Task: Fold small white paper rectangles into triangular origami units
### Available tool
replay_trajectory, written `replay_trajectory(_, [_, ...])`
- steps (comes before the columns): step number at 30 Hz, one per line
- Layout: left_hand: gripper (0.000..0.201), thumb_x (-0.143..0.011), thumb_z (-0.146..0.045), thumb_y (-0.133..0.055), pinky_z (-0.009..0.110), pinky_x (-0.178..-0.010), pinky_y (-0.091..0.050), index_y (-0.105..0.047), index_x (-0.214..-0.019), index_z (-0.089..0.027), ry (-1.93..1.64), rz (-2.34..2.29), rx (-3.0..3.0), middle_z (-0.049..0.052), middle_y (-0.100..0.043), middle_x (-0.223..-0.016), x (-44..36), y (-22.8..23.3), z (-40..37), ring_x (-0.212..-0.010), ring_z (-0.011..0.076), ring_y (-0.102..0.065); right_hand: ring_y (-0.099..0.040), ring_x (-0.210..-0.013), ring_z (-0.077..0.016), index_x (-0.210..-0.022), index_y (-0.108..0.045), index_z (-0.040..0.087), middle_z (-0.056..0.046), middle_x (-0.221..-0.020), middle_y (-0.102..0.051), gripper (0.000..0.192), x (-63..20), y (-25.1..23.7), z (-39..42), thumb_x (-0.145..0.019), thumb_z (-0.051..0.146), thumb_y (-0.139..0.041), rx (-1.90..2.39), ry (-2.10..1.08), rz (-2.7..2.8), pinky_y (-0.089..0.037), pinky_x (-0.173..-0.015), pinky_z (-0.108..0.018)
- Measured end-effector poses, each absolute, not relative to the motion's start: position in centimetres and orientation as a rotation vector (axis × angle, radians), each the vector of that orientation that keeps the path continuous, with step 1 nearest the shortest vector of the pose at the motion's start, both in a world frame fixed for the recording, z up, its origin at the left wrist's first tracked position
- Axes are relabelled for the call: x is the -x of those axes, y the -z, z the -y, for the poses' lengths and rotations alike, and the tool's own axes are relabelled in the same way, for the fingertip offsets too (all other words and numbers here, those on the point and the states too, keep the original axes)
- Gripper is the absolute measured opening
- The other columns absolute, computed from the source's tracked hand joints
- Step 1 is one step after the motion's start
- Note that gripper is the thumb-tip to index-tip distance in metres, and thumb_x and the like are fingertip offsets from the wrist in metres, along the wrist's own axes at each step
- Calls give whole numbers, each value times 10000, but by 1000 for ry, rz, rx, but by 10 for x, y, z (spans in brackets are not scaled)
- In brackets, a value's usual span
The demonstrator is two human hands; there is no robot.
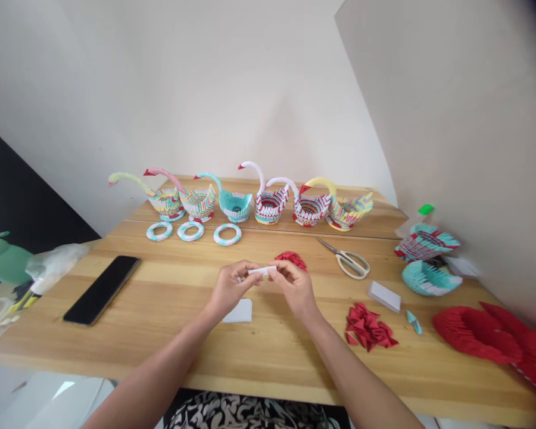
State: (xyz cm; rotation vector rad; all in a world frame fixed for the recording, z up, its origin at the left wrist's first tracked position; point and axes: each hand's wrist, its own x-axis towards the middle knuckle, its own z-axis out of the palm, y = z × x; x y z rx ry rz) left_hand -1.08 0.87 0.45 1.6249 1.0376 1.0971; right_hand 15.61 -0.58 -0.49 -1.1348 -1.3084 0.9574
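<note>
Head view: both hands' point(230, 288) point(296, 285) grip pinches white paper strip point(262, 270), seemingly folded; red pieces point(291, 258) just behind

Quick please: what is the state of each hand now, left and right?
Left hand: closed, pinching one end of the white paper strip.
Right hand: closed, pinching the other end of the same strip.

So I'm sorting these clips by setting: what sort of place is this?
Probably a home craft table for paper folding. A row of paper swans stands along the back of the wooden table, with scissors and folded red pieces nearby.
</note>
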Motion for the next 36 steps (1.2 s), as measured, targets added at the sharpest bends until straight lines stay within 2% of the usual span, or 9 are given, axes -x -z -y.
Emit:
replay_trajectory(11, [172, -791, -308, -632, 223, -617, -458, -671, -797, -141, -1106, -1030, -1611, 38, -676, -678, 9, -5, -8, -640, 142, -619, -604, -631, -156, -831, -668, 169, -19, -669, -654, 228, -156, 1, 7, -744, 379, -645, 1149, -961, 1281, -484, -627, -270])
replay_trajectory(36, [167, -791, -302, -622, 219, -597, -446, -653, -762, -141, -1088, -1034, -1591, 28, -652, -648, 8, -6, -6, -613, 129, -595, -602, -644, -148, -813, -661, 178, -10, -688, -650, 169, -157, 7, 6, -781, 342, -635, 1123, -942, 1299, -477, -636, -256])
